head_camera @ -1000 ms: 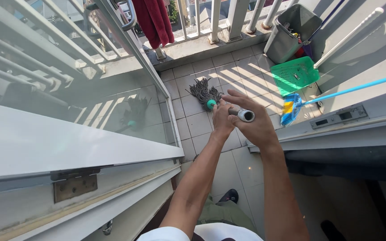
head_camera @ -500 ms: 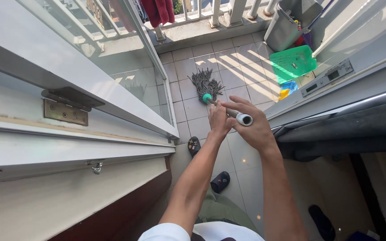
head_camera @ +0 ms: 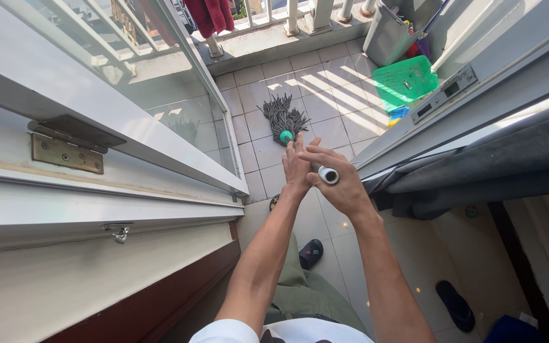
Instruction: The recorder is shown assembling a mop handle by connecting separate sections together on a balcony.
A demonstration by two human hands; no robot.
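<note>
A mop stands nearly upright below me, seen end-on. Its grey string head (head_camera: 284,116) with a green collar rests on the tiled balcony floor. The white top of the mop handle (head_camera: 329,175) points up at the camera. My right hand (head_camera: 337,178) is wrapped around the handle just under that top. My left hand (head_camera: 296,166) lies against the handle a little lower, fingers stretched along it and partly hidden behind the right hand.
A glass door (head_camera: 179,121) in a white frame with a brass hinge (head_camera: 67,153) stands open on the left. A sliding door frame (head_camera: 452,95) runs along the right. A green basket (head_camera: 405,80), a grey bin (head_camera: 389,35), a railing and dark slippers (head_camera: 455,305) lie around.
The view has swung back and inward; the door frame and hinge fill more of the left. Both hands stay on the mop handle, the head still on the tiles.
</note>
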